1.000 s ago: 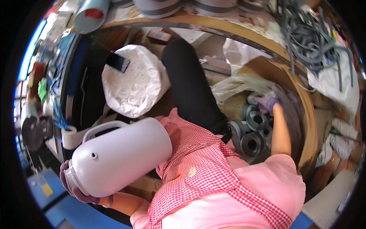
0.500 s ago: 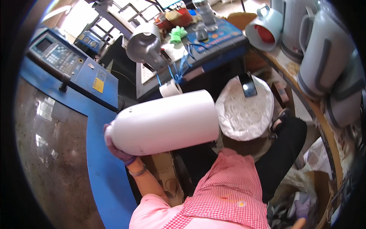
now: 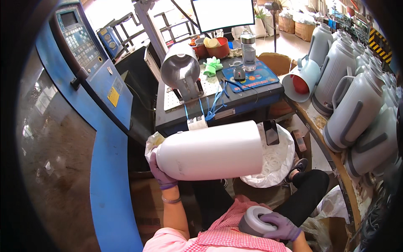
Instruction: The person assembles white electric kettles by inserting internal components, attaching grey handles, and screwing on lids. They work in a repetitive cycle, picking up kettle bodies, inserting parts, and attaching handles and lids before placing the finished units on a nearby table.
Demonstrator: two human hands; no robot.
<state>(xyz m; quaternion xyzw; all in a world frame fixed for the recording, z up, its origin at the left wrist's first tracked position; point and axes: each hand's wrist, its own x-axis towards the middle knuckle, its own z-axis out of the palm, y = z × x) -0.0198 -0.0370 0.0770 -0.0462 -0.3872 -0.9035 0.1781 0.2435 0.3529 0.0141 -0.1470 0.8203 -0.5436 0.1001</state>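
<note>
A crinkled white sack holds pale rings. Your left fingers grip a smooth cylindrical flask body; your right fingers clasp a grey ring-shaped part.

Over on the left stands a blue machine, its control panel crowded with keys under a small screen, a yellow label stuck lower down. A bright monitor shows beyond the dark desk. There I can see a computer mouse on a blue mat, a clear bottle near it, bunched green gloves and a red bowl. Blue strings dangle over the front edge, beside a white roll.
</note>
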